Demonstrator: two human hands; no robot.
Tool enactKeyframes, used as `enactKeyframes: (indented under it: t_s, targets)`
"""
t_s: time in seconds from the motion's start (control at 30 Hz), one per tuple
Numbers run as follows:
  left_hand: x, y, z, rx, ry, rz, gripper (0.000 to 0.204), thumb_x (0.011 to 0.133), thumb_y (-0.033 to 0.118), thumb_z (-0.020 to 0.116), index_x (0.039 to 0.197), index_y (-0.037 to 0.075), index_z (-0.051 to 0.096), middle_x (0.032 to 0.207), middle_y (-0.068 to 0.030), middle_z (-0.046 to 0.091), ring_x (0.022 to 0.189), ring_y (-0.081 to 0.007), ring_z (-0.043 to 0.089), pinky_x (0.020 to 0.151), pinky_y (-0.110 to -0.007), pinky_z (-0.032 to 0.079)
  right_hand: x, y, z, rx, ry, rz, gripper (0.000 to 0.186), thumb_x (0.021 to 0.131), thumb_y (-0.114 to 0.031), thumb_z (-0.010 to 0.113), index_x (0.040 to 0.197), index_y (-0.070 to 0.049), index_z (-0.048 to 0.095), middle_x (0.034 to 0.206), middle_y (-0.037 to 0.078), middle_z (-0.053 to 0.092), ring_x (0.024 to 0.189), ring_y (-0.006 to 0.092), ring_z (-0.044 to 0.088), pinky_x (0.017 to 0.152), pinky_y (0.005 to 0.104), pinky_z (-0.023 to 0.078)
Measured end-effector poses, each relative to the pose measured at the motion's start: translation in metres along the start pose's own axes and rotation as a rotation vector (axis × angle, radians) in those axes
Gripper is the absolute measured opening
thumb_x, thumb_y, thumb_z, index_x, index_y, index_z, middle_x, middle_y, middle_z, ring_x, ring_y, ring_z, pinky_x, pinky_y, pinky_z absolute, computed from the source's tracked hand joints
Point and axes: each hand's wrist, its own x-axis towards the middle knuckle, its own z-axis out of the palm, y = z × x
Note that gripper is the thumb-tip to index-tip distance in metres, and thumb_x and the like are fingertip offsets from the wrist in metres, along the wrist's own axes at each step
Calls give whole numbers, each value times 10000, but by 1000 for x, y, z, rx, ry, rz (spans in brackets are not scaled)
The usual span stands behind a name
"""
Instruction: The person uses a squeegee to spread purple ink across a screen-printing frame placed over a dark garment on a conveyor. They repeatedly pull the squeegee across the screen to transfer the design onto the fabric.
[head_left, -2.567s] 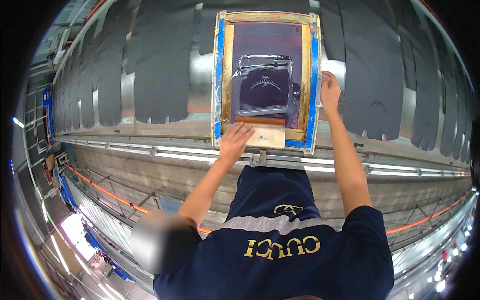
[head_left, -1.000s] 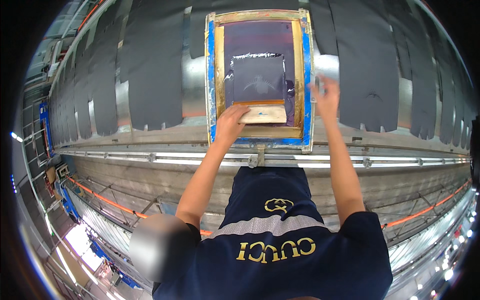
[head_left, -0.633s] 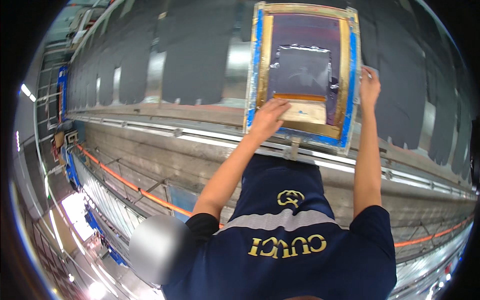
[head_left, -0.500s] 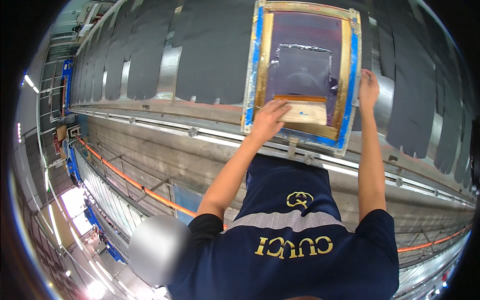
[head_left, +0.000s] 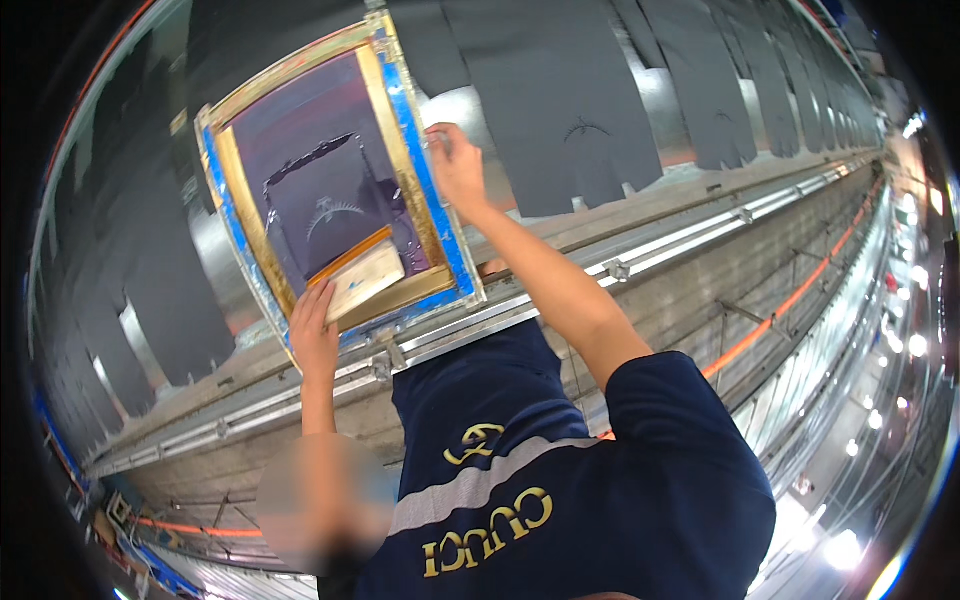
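Observation:
A wooden screen printing frame (head_left: 410,115) with blue tape along its edges lies on a long table lined with dark grey sheets. Its purple mesh (head_left: 295,120) carries a glossy dark ink outline and a pale arc-shaped design. Resting on the near part of the mesh is a squeegee (head_left: 368,282) with a pale wooden handle and an orange blade. My left hand (head_left: 314,338) grips the squeegee's left end. Curled fingers of my right hand (head_left: 457,172) hold the frame's right edge; their tips are partly hidden.
Dark grey sheets (head_left: 550,100) run along the table, with shiny metal strips between them. One sheet right of the frame bears a fine arc-shaped print (head_left: 587,128). A metal rail (head_left: 680,240) with small stops follows the table's near edge. An orange pipe (head_left: 770,318) runs beyond it.
The view has turned, so the frame now appears farther left and tilted. Printed sheets on the right have come into sight. Both hands keep their places on the squeegee and frame.

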Motion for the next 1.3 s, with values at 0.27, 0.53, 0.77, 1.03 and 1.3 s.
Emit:
enactKeyframes:
  t_s: [0.27,0.53,0.77,1.03,1.3]
  targets:
    - [-46,2,10,-44,36,88,651,652,-137,595,1266,57,685,1352,-94,655,1308,-313,568,1096,-431,431,-1,7,10,-126,-45,114,188,1005,-231,565,1109,-107,661,594,194,599,608,428,620,673,526,488]
    - [64,-49,-18,-32,-96,105,570,691,-140,592,1204,84,699,1214,-132,688,1172,-353,613,1005,-451,489,-3,-60,-6,-516,-223,-532,346,916,-297,711,1213,-119,701,1151,85,623,1035,301,582,881,419,511]
    - [186,-71,-22,-159,-57,47,416,765,4,704,1165,111,737,1153,-117,728,1067,-313,685,934,-388,536,16,-92,44,-763,-547,-544,381,789,-173,788,1159,-114,722,1139,54,689,1029,283,635,875,421,521]
    - [52,-32,10,-42,55,56,488,628,-97,675,1069,91,762,1144,-64,735,1075,-276,668,957,-394,537,-105,-57,7,-634,-581,-444,505,719,-43,739,1214,-111,672,1222,19,637,1096,262,583,889,400,499]
    - [182,-66,-15,-82,47,-46,360,778,37,680,1121,117,757,1174,-116,725,1085,-339,665,959,-426,530,6,-75,51,-518,-379,-603,393,756,-80,759,1143,-124,706,1128,39,690,1007,279,621,891,411,505]
